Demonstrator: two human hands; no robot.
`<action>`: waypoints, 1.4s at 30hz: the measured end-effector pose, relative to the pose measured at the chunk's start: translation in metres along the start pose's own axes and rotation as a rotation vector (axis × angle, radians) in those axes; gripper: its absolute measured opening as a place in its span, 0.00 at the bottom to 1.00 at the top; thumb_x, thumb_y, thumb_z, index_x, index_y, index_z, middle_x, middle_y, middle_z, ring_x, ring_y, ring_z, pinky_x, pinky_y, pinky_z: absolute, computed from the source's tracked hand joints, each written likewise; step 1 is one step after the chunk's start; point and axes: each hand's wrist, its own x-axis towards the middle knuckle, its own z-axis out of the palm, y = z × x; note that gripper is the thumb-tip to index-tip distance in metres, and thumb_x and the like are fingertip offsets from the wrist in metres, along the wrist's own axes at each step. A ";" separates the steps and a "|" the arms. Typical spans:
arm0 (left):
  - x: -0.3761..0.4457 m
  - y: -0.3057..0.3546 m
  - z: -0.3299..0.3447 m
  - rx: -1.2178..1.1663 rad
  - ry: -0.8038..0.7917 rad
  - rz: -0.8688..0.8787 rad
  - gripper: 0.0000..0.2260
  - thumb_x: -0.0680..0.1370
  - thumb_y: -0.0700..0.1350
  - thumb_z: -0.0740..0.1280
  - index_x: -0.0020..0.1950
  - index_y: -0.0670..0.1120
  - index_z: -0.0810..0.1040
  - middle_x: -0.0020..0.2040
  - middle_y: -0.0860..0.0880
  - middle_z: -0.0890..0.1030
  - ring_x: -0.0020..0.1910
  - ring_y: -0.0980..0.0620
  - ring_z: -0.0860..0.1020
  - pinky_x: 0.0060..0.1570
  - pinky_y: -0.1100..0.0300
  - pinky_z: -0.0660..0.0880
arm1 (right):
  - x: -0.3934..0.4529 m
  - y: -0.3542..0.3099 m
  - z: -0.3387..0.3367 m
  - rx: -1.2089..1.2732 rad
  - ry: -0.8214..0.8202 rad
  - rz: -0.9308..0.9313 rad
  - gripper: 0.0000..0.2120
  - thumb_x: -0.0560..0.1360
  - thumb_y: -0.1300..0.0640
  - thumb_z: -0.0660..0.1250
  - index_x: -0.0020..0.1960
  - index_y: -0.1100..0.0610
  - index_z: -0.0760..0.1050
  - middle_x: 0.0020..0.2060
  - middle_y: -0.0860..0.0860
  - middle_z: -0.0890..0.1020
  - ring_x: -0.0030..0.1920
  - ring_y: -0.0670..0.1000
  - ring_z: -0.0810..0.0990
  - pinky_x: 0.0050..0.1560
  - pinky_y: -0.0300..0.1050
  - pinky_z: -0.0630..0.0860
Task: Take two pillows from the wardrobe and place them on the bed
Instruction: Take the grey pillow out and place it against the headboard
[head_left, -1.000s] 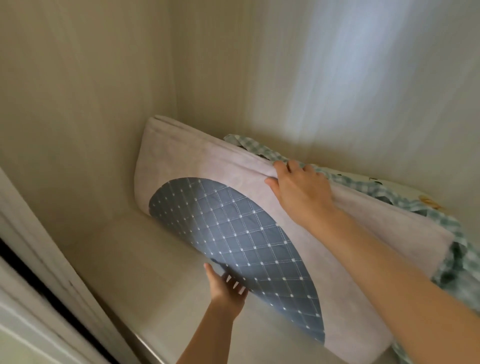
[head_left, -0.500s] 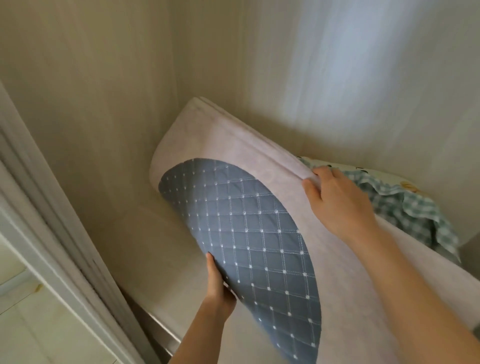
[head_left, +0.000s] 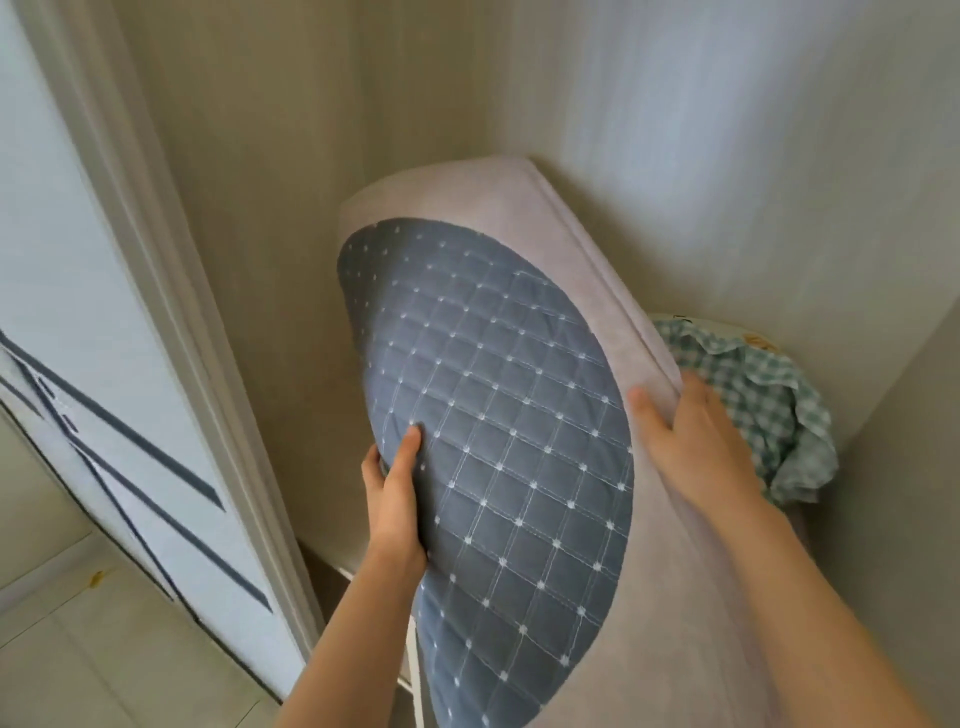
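At the left, the wardrobe door had swung into view. My left hand clenched the pillow by its near edge; my right hand grasped its far edge. The pillow had risen off the shelf, half out, leaving the checked pillow behind.

Pillow tilted, upper end inside the wardrobe near its back wall, lower end out toward me. My left hand on the pillow's left edge, thumb on the front face, fingers behind. My right hand on its right edge, thumb in front, the rest wrapped over the back. Checked cloth behind and right of the right hand, in the wardrobe's right rear corner, lying on a second item that is mostly hidden. Wardrobe frame left of the pillow; door further left; floor below the door.
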 end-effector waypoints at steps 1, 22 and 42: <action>-0.012 0.004 -0.004 0.026 0.001 0.031 0.44 0.61 0.67 0.75 0.74 0.59 0.63 0.66 0.52 0.76 0.61 0.47 0.78 0.65 0.45 0.72 | -0.014 0.004 -0.001 0.037 0.002 0.036 0.37 0.76 0.34 0.52 0.73 0.61 0.57 0.70 0.60 0.67 0.65 0.62 0.71 0.58 0.57 0.70; -0.203 0.020 -0.048 0.434 0.286 0.597 0.39 0.63 0.71 0.73 0.72 0.63 0.67 0.63 0.61 0.70 0.58 0.68 0.73 0.59 0.62 0.70 | -0.179 0.047 -0.005 0.543 0.066 0.061 0.37 0.74 0.40 0.63 0.76 0.55 0.54 0.71 0.61 0.63 0.70 0.60 0.63 0.68 0.53 0.61; -0.453 -0.030 -0.131 0.771 0.904 0.792 0.41 0.65 0.70 0.68 0.76 0.65 0.58 0.70 0.56 0.62 0.71 0.54 0.66 0.71 0.48 0.65 | -0.313 0.036 -0.038 0.851 -0.222 -0.576 0.31 0.74 0.42 0.62 0.74 0.49 0.60 0.70 0.53 0.67 0.69 0.46 0.63 0.66 0.33 0.57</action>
